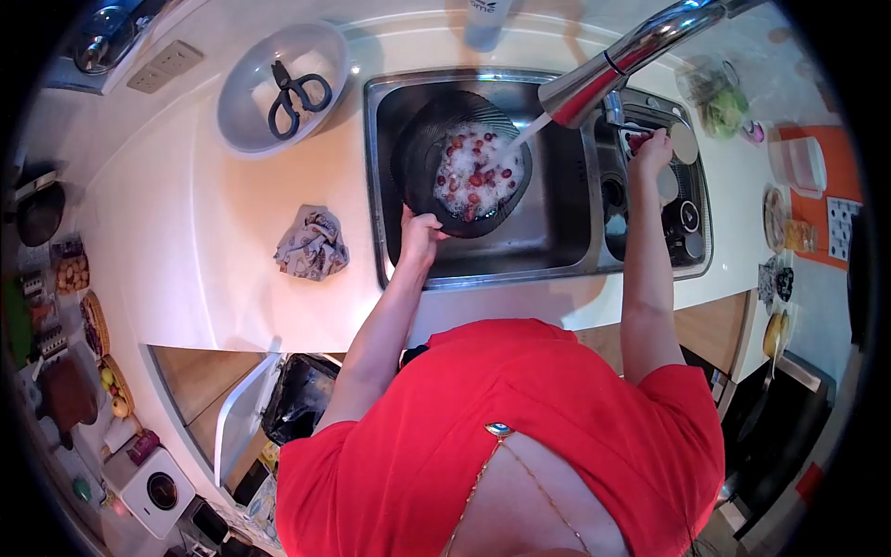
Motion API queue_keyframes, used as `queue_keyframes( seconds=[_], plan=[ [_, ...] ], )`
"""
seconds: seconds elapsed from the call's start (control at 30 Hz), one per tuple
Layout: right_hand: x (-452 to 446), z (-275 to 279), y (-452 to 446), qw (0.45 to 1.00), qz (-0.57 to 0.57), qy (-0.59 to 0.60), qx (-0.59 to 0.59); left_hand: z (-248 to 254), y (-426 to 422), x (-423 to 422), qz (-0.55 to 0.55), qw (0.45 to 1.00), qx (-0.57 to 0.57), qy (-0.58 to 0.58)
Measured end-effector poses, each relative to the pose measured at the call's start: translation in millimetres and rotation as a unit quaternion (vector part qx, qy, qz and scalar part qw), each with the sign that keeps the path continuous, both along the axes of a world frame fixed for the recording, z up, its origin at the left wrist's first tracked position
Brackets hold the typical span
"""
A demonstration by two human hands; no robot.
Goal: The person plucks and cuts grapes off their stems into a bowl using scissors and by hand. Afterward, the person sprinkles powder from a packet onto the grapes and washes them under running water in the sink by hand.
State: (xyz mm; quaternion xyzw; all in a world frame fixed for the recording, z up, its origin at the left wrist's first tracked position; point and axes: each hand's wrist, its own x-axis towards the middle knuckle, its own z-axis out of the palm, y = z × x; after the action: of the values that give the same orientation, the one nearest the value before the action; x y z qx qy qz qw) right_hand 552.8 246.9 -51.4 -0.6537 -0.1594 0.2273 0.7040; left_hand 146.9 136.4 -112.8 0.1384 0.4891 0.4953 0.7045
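Note:
My left hand (pixel 422 234) is closed on the near rim of a dark glass bowl (pixel 419 158), tilted slightly in the large sink basin. Small round red fruits (pixel 476 179), which look like grapes, float in foamy water inside it. A stream of water (pixel 529 132) pours from the chrome faucet (pixel 580 93) into the bowl. Over the small basin on the right, my right hand (pixel 652 153) has its fingers closed beside some dark red pieces (pixel 639 139) in a pale holder. What exactly those fingers grip is partly hidden.
Left of the sink stand a translucent bowl (pixel 232 116) with black-handled scissors (pixel 290 97) and a crumpled patterned cloth (pixel 314 244). Cups and dishes (pixel 685 215) fill the small basin. A bottle (pixel 484 28) stands behind the sink. Below the counter, a bin (pixel 299 395) is pulled out.

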Motion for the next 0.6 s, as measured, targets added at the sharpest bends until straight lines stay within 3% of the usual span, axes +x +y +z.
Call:
queue_keyframes(
  seconds=[0.6],
  plan=[
    [4, -10, 10, 0.999, -0.013, -0.028, -0.038, 0, 0, 0, -0.023, 0.999, -0.015, -0.023]
  ],
)
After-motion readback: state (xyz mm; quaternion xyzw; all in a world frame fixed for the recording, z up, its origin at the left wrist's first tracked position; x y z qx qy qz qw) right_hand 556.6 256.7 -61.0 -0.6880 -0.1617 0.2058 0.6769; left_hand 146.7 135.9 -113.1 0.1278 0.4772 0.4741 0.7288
